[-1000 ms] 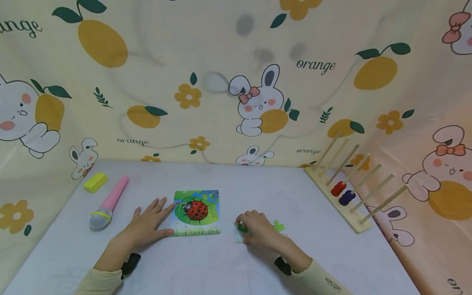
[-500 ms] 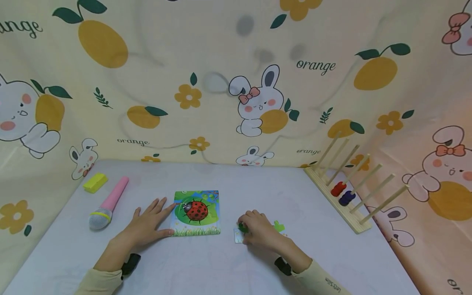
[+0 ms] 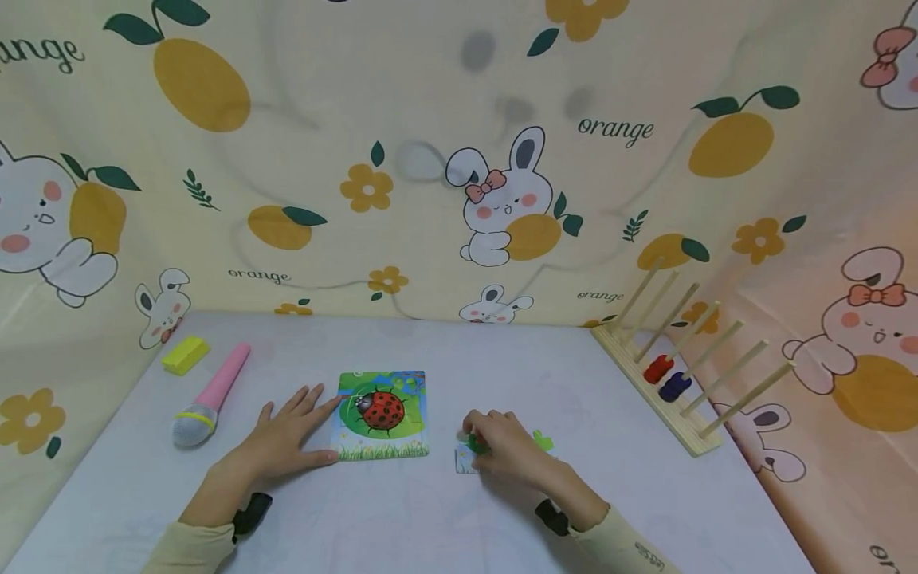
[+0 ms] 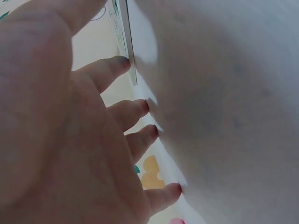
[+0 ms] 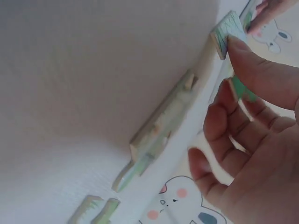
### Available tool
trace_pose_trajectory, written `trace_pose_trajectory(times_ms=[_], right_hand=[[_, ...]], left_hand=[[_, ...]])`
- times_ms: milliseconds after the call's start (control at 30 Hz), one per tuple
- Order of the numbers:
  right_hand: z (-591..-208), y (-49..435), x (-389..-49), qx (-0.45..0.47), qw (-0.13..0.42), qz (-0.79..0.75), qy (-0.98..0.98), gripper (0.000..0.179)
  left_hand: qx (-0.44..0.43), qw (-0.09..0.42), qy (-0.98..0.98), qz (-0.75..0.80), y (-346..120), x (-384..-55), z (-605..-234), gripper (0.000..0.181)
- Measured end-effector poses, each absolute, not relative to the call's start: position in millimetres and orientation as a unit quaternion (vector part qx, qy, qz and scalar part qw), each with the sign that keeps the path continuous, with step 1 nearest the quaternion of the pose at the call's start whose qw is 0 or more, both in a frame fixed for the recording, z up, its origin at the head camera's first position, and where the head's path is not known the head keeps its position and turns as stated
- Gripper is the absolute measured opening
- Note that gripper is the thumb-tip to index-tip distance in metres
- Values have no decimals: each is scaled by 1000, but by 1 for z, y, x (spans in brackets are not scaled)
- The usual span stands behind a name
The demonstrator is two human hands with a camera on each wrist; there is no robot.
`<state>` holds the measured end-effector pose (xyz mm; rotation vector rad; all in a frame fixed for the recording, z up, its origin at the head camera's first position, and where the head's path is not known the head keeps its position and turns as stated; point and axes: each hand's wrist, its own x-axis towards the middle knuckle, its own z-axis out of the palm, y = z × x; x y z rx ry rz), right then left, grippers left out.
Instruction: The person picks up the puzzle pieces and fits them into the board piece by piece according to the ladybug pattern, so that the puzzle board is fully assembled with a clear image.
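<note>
Head view: the left hand (image 3: 290,434), fingers straight and spread, lies between the bench's (image 3: 402,526) left edge and the ladybird board (image 3: 383,414), presumably steadying it. The right hand (image 3: 505,446) arches palm-down.

Left wrist view: one finger meets the board's edge.

Right wrist view: bent fingers apparently pinch a green piece (image 5: 243,89), though blur limits certainty; loose pieces (image 5: 163,116) lie alongside.

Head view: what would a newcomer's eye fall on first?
Likely the square green picture board with a red ladybug, touched by the left hand. Behind it, a cream cloth backdrop printed with white rabbits fills the upper view. At right stands a pale wooden peg rack with red beads and blue beads.
</note>
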<state>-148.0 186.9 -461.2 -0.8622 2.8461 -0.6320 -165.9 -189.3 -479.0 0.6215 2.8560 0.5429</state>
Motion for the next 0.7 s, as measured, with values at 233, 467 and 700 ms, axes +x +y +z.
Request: trace_pose_trajectory(times_ms=[233,467,700], right_hand=[[-453,167,-159,-358,42,-190,913,14],[-445,118,-174,-399,46,-181,898,9],[-441,66,-195,-369,129,-206,897,10]], left_hand=[[229,55,956,175,-190,-165,-477,88],[251,44,948,190,-189,-162,-476,82],[268,38,944,190,-191,-165,-478,75]])
